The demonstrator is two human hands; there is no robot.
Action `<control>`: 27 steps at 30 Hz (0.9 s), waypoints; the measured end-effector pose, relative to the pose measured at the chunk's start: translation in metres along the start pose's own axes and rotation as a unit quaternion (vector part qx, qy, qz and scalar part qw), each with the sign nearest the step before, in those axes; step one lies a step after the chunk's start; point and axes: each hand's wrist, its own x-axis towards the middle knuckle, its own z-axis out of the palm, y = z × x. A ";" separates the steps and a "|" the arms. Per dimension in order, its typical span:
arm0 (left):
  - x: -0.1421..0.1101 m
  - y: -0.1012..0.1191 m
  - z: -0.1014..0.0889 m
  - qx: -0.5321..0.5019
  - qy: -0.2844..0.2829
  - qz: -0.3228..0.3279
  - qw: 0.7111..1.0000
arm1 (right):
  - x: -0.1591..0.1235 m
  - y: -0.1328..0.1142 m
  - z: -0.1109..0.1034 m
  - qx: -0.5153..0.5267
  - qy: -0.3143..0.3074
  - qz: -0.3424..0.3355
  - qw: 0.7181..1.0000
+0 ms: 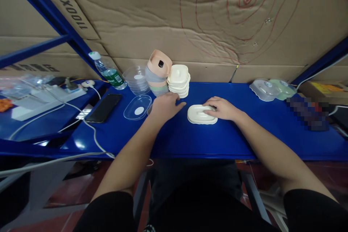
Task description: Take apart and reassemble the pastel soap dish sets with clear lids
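A cream oval lid with a raised grip lies on the blue table in front of me. My right hand holds it by its right end, fingers over the top and thumb at the near side. My left hand hovers or rests just in front of a stack of cream lids, its thumb apart from the fingers; I see nothing in it. Stacked bowls in peach, grey and green lean beside those lids. Under my left wrist a clear rim is partly hidden, close to a clear oval lid with a white sticker.
Nested clear bowls and a water bottle stand at the back left. A black phone and white cables lie at left. Two translucent moulded packs sit at right. Cardboard walls the back.
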 end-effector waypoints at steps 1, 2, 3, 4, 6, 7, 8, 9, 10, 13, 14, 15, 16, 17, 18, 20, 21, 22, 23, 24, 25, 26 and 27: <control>0.001 -0.006 -0.001 0.011 -0.010 -0.026 1.000 | -0.001 0.001 -0.001 0.001 0.001 -0.002 1.000; 0.002 -0.011 -0.002 0.024 -0.029 -0.044 0.998 | -0.001 0.001 -0.001 0.002 0.000 0.000 1.000; 0.003 -0.016 -0.001 0.038 -0.055 -0.054 0.996 | -0.001 0.001 -0.002 0.005 0.000 0.005 1.000; 0.004 -0.019 0.000 0.051 -0.081 -0.056 0.994 | -0.002 0.000 -0.002 0.007 0.000 0.012 1.000; 0.004 -0.021 0.004 0.071 -0.118 -0.040 0.990 | -0.002 -0.002 -0.003 0.014 0.003 0.026 1.000; 0.004 -0.020 0.005 0.072 -0.120 -0.029 0.990 | -0.002 -0.003 -0.003 0.017 0.008 0.027 0.999; 0.004 -0.018 0.006 0.063 -0.108 -0.017 0.992 | -0.002 -0.005 -0.004 0.019 0.017 0.024 0.999; 0.003 -0.015 0.007 0.041 -0.086 -0.001 0.995 | -0.002 -0.006 -0.005 0.021 0.027 0.018 0.999; 0.002 -0.011 0.007 0.007 -0.057 0.020 0.998 | -0.001 -0.008 -0.006 0.023 0.038 0.012 0.999; -0.003 0.002 0.005 -0.148 0.047 0.117 0.981 | 0.000 -0.017 -0.008 0.031 0.064 -0.001 0.997; -0.005 0.007 0.005 -0.202 0.081 0.157 0.963 | 0.001 -0.020 -0.008 0.037 0.069 -0.004 0.997; -0.008 0.012 0.006 -0.249 0.110 0.194 0.942 | 0.001 -0.023 -0.008 0.045 0.074 -0.006 0.996; -0.010 0.016 0.007 -0.289 0.131 0.226 0.921 | 0.002 -0.026 -0.007 0.054 0.080 -0.009 0.995; -0.012 0.020 0.008 -0.323 0.143 0.254 0.901 | 0.002 -0.029 -0.005 0.062 0.087 -0.012 0.994; -0.013 0.023 0.010 -0.351 0.143 0.276 0.883 | 0.002 -0.031 -0.003 0.068 0.096 -0.012 0.993; -0.015 0.029 0.016 -0.396 0.123 0.295 0.861 | 0.001 -0.032 0.000 0.073 0.118 -0.006 0.990; -0.015 0.031 0.018 -0.414 0.106 0.294 0.855 | 0.000 -0.032 0.001 0.071 0.129 -0.001 0.989; -0.014 0.032 0.021 -0.430 0.088 0.287 0.852 | -0.001 -0.031 0.000 0.066 0.140 0.002 0.988; -0.014 0.033 0.024 -0.443 0.069 0.276 0.850 | -0.002 -0.030 -0.002 0.057 0.146 0.003 0.988; -0.012 0.032 0.027 -0.453 0.052 0.261 0.851 | -0.004 -0.028 -0.005 0.045 0.146 0.000 0.988; -0.011 0.032 0.030 -0.458 0.039 0.241 0.854 | -0.005 -0.026 -0.009 0.032 0.138 -0.004 0.990; -0.009 0.030 0.032 -0.456 0.031 0.216 0.863 | -0.007 -0.025 -0.014 0.020 0.124 -0.006 0.992; -0.008 0.028 0.033 -0.448 0.030 0.187 0.874 | -0.008 -0.023 -0.019 0.010 0.106 -0.005 0.994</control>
